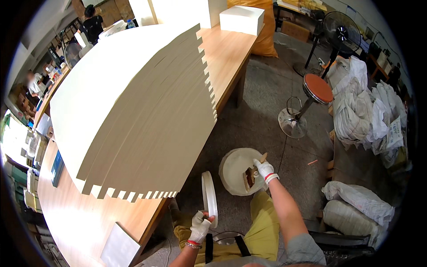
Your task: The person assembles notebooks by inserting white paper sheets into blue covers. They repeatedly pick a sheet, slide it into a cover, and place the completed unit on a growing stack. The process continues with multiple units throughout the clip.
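My right hand (pixel 264 169), in a white glove, grips a wide brush (pixel 250 176) over the mouth of a white bucket (pixel 231 165). The wooden end of its handle sticks out past my fingers, and the dark bristled end points down inside the rim. My left hand (pixel 200 228), also gloved with bare fingertips, pinches the lower edge of a round white lid (pixel 209 196), held on edge beside the bucket. A tall stack of pale paper sheets (pixel 151 120) covers much of the wooden table (pixel 229 49), its sides stepped in batches.
A grey-white sheet (pixel 119 247) lies at the near table corner, a blue box (pixel 57 168) at the left. A white box (pixel 241 20) sits at the far end. Rightward stand a red-topped stool (pixel 317 88), a fan (pixel 341 33) and piled white sacks (pixel 353 109). Two people are far left.
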{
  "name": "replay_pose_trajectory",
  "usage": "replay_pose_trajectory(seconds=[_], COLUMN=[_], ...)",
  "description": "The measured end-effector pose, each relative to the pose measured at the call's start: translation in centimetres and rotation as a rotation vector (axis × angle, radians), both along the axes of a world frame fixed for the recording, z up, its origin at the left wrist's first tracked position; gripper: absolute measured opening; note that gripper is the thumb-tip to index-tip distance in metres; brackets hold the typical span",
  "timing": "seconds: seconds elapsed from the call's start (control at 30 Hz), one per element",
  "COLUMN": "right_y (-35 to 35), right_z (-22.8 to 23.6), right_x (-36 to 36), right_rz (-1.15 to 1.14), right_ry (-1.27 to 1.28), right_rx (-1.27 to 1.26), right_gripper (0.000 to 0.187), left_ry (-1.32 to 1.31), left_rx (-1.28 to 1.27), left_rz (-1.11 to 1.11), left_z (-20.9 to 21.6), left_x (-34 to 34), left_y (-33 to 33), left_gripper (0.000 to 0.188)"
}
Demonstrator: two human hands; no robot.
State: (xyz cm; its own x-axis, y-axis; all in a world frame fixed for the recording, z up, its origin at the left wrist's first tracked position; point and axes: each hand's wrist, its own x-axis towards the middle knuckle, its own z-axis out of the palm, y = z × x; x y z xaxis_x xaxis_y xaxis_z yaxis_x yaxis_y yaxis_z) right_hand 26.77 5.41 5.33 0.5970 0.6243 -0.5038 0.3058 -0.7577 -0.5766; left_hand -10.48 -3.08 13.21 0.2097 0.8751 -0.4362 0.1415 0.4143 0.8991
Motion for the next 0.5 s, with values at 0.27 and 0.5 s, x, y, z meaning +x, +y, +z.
replay_pose_trajectory(seconds=[0.27,0.5], right_y=[-2.8,-7.5], right_z=[-3.6,-4.7], right_x=[0.4,2.6], right_rz=[-0.394,-0.715], right_ry=[0.620,1.048], right_rx=[0.174,0.375], right_gripper=[0.032,0.024], left_ry=[0.061,0.040], left_rx=[0.037,0.024], left_rz=[0.009,0.003], left_z=[-1.6,-1.5], left_x=[-1.9,-0.6], left_y=[0.3,0.6], left_gripper=[0.017,0.019])
